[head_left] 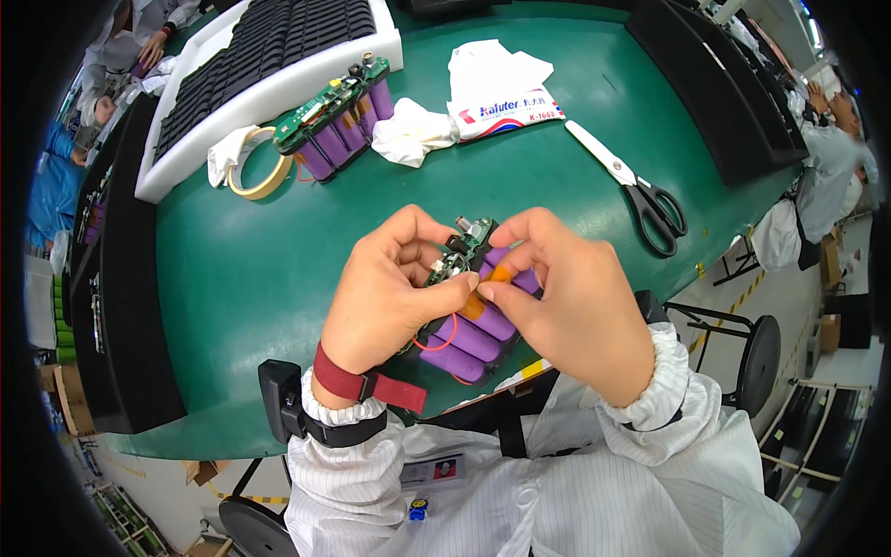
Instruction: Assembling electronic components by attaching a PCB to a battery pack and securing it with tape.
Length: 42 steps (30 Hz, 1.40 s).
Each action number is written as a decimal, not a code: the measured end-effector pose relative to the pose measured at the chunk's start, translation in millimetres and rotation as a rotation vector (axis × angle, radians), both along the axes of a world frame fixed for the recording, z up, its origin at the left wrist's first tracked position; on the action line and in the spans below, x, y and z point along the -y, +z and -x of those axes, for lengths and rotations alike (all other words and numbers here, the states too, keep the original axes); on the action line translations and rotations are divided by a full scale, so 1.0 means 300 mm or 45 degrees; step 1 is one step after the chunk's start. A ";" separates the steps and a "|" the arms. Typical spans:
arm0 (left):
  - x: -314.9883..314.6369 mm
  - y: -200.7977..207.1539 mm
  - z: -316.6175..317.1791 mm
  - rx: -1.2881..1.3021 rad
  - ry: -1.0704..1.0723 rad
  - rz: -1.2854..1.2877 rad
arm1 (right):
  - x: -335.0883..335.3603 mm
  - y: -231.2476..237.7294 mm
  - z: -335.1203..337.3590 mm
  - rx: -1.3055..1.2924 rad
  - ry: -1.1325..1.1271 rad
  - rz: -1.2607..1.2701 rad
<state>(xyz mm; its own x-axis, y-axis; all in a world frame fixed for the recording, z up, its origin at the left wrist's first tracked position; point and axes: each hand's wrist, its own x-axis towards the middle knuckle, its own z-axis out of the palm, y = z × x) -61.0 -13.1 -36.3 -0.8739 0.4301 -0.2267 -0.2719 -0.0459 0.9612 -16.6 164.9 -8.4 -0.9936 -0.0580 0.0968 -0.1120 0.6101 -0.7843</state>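
Note:
Near the front edge of the green table is a battery pack (478, 339) of purple cells with a green circuit board (478, 232) along its far side. My left hand (376, 292) is closed round the board side, its thumb pressing the top. Thumb and fingers of my right hand (580, 302) pinch at the pack's middle, beside a strip of orange tape (473, 307). A red wire (438, 347) loops out on the near left of the pack. The fingertips hide whatever small part lies between them.
Beyond my hands stand a second battery pack (336, 139), a roll of tape (272, 176), a crumpled white cloth (408, 130) and a glue tube (509, 119). Scissors (640, 190) lie at the right. A white foam tray (390, 42) and black racks (729, 111) flank the table.

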 end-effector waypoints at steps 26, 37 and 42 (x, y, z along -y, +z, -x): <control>-0.008 0.042 -0.012 -0.118 -0.082 0.275 | 0.008 0.024 0.012 -0.024 -0.021 -0.242; -0.069 0.089 -0.064 -0.514 0.056 0.698 | -0.041 0.036 0.001 0.086 0.001 -0.063; -0.088 0.105 -0.079 -0.549 0.085 0.738 | -0.059 0.002 -0.006 0.036 0.036 0.250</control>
<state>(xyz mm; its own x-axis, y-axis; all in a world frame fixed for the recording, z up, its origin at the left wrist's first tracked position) -37.3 13.2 -4.9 -0.9571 0.2880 -0.0313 0.1225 0.5003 0.8571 -14.8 182.5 -7.8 -0.9943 -0.0683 0.0814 -0.1033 0.4423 -0.8909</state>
